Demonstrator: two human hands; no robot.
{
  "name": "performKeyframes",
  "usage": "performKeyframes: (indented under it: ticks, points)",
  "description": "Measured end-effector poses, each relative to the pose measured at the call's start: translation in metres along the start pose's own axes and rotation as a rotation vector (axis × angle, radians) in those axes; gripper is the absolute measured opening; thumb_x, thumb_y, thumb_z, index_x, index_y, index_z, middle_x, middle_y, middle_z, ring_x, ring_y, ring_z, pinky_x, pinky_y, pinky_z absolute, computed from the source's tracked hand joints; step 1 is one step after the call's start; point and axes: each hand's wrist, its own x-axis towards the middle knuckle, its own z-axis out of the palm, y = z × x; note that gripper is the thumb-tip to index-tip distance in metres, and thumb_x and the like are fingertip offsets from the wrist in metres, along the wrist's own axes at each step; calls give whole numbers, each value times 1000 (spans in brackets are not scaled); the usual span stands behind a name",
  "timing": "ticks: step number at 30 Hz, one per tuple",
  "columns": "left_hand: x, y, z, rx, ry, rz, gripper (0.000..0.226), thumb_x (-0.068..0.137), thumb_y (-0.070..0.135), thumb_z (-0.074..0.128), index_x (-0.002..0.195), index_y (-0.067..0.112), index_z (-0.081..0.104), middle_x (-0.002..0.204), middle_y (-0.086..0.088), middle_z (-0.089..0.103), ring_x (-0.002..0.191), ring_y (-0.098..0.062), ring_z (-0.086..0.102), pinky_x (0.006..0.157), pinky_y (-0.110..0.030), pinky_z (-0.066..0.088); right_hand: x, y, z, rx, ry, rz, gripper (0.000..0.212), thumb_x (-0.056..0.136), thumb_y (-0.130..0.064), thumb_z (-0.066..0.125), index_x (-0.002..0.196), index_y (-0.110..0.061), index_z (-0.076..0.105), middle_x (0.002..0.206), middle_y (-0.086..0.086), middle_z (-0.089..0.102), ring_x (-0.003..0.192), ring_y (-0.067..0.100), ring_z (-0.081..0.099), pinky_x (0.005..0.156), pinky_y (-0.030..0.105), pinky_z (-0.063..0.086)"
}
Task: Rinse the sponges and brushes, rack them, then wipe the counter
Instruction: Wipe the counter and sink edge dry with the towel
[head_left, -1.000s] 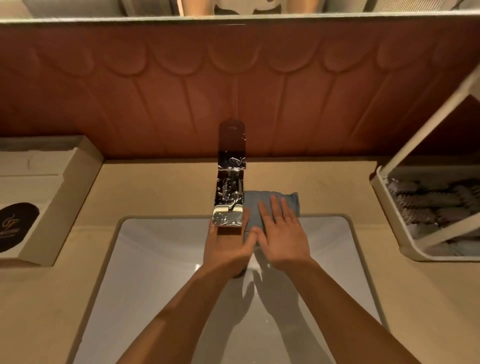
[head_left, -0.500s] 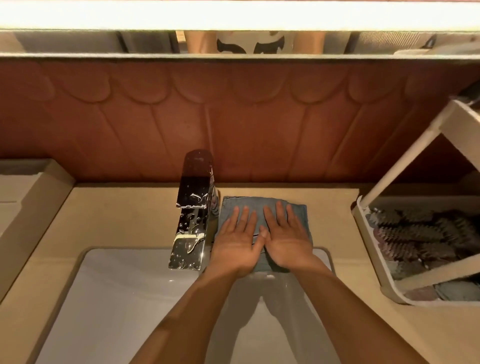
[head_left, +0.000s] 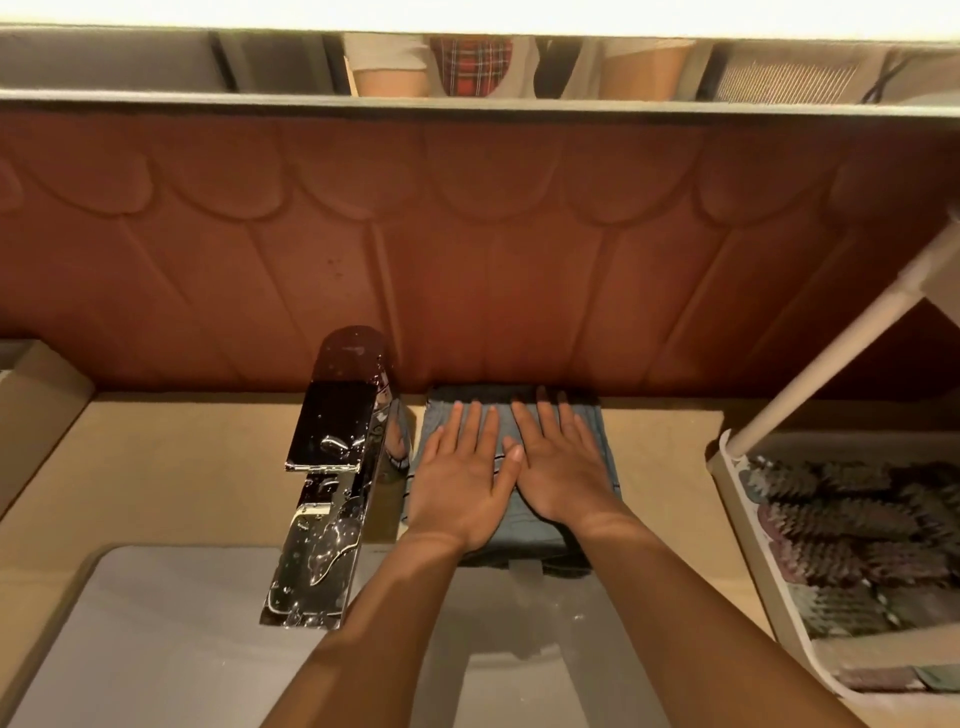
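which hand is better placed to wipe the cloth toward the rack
Right, likely: the right hand lies flat on the cloth nearer the rack, bare counter between; the left hand lies beside the faucet.

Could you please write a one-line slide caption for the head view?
Left hand and right hand press a blue cloth flat on the counter beside the faucet.

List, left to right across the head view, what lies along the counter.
Beige box → chrome faucet → left hand → right hand, both flat on the blue cloth → white rack holding brushes.
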Motion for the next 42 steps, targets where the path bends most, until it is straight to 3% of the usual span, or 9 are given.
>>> performKeyframes:
  ticks: [11, 21, 24, 26, 29, 32, 35, 37, 42]
  points:
    - [0, 16, 3, -99, -58, -86, 58, 97, 46, 6, 148, 21, -5, 157, 4, -13, 142, -8, -18, 115, -28, -12, -3, 18, 1, -54, 144, -122, 58, 96, -46, 14, 149, -27, 2, 159, 3, -2, 146, 22, -3, 118, 34, -3]
    - [-10, 78, 24, -139, -150, -1, 60, 96, 50, 5, 148, 22, -6, 157, 4, -14, 142, -8, -18, 117, -30, -10, -44, 79, -3, -68, 108, 9, 58, 99, -43, 18, 148, -28, -9, 156, 0, -19, 143, 17, -19, 118, 33, -9]
    - [-20, 83, 19, -298, -160, 11, 59, 98, 48, 12, 149, 21, 4, 159, 4, -3, 144, -7, -9, 118, -27, -6, -56, 82, 0, -47, 92, 54, 59, 98, -46, 15, 147, -28, -12, 155, 1, -22, 143, 18, -22, 117, 33, -10]
    - [-31, 83, 18, -554, -48, -15, 53, 99, 40, 27, 147, 19, 22, 156, 2, 21, 144, -12, 12, 115, -24, 7, -68, 82, 2, -28, 93, 85, 59, 98, -47, 14, 147, -27, -12, 155, 2, -23, 142, 19, -22, 117, 35, -11]
    - [-61, 79, 29, -765, 332, -84, 32, 94, 13, 46, 126, 12, 51, 126, -6, 53, 121, -22, 45, 104, -27, 32, -89, 80, 10, -14, 118, 120, 60, 98, -46, 14, 148, -25, -11, 155, 6, -22, 142, 21, -22, 117, 36, -12]
    - [-89, 71, 43, -827, 563, -336, 17, 89, 6, 54, 105, 10, 52, 104, -4, 49, 103, -24, 49, 92, -36, 41, -103, 79, 16, -21, 160, 130, 60, 98, -47, 14, 148, -24, -10, 155, 8, -20, 143, 23, -21, 117, 38, -11]
    - [-99, 66, 47, -1069, 327, -545, 30, 89, 18, 59, 113, 2, 48, 108, -13, 54, 101, -26, 52, 84, -32, 41, -111, 80, 21, -61, 200, 143, 61, 96, -48, 10, 148, -23, -8, 156, 11, -17, 144, 26, -17, 117, 39, -8]
    - [-103, 69, 43, -1174, 101, -528, 36, 90, 22, 57, 118, 2, 48, 109, -12, 57, 96, -21, 54, 79, -27, 40, -120, 79, 25, -92, 212, 147, 61, 97, -47, 13, 149, -22, -7, 156, 12, -14, 144, 27, -14, 117, 39, -7]
    - [-118, 75, 32, -1114, 80, -484, 22, 87, 22, 62, 104, 8, 59, 106, -15, 66, 94, -29, 63, 86, -41, 52, -143, 78, 36, -90, 255, 139, 69, 87, -51, -3, 149, -21, -3, 157, 13, -8, 145, 29, -9, 117, 39, -4]
